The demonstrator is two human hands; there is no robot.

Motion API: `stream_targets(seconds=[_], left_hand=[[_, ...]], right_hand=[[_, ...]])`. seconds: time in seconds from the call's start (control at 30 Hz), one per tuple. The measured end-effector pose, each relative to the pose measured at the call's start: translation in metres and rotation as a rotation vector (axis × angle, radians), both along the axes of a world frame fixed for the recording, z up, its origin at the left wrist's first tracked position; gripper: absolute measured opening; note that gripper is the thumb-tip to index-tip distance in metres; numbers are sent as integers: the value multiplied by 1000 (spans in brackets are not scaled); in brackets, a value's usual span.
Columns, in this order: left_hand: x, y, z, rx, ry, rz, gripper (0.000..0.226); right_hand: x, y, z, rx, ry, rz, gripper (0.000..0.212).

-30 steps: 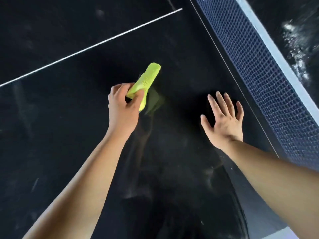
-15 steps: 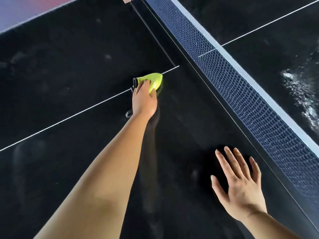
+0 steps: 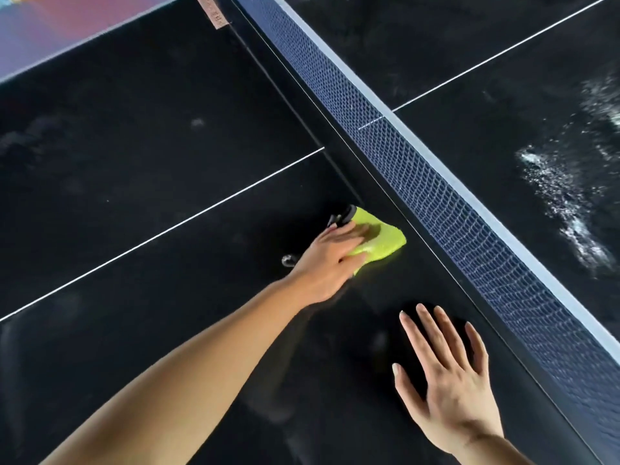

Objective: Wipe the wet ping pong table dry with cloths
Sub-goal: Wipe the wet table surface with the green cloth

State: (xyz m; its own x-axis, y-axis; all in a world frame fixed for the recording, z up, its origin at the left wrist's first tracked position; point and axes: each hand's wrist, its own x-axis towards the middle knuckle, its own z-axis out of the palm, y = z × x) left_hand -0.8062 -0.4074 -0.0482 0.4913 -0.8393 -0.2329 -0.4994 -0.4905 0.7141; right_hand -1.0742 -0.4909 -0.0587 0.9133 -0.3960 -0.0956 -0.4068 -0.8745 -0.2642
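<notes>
The left hand lies flat on a yellow-green cloth, fingers straight and pressing it onto the black table just beside the net, on the near side of the white centre line. A dark edge of the cloth sticks out past the fingertips. The right hand is spread flat, palm down, fingers straight, on or just above the table nearer the camera, holding nothing. Beyond the net, white water streaks lie on the far half. A tan tag at the net's far end bears marks too blurred to read.
</notes>
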Motion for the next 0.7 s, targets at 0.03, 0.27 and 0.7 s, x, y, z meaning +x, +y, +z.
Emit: stream_targets(seconds=[0.03,0.27,0.7], left_hand=[[-21,8,7,-17,49,-18,43],[-113,49,57,-128,761,384,18],[129,-49,29,99,-94,425,44]], right_hand=[[-1,-1,0,3,15,3,74],[-1,1,2,5,40,-1,71],[6,1,-4,0,4,-7,76]])
